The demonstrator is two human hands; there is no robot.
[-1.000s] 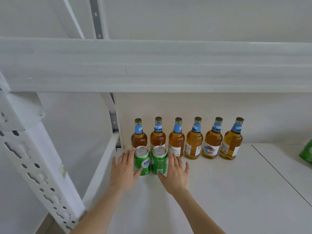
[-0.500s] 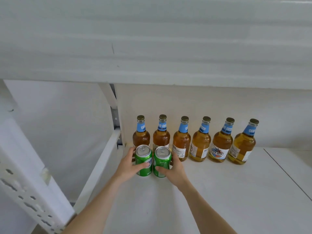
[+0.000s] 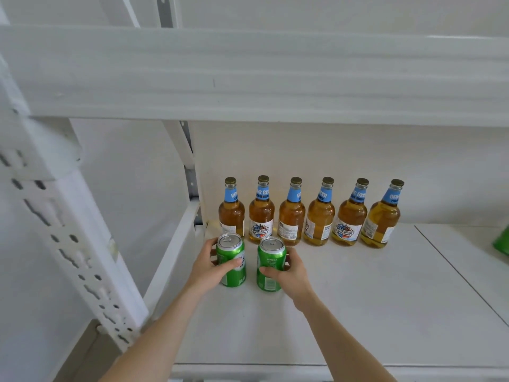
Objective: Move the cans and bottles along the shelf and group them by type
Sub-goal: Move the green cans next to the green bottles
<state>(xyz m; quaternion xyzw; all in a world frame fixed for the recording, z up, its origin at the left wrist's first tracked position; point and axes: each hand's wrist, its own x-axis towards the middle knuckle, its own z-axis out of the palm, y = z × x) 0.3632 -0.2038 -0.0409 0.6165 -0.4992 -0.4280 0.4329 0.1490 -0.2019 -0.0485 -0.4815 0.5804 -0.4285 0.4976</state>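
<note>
1. Head view: my left hand (image 3: pixel 205 267) is wrapped around the left can (image 3: pixel 230 260).
2. My right hand (image 3: pixel 292 271) is clamped on the right can (image 3: pixel 270 264).
3. Both cans stand apart on the shelf (image 3: pixel 358 299), just before 6 bottles (image 3: pixel 319 213) lined along the back.

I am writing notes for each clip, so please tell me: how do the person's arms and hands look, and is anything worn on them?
Both forearms are bare up to the frame edge; no sleeves show. The left hand and right hand carry no gloves, and no rings, watch or bracelet can be seen. Nails look short and unpainted, as far as the picture shows.
</note>
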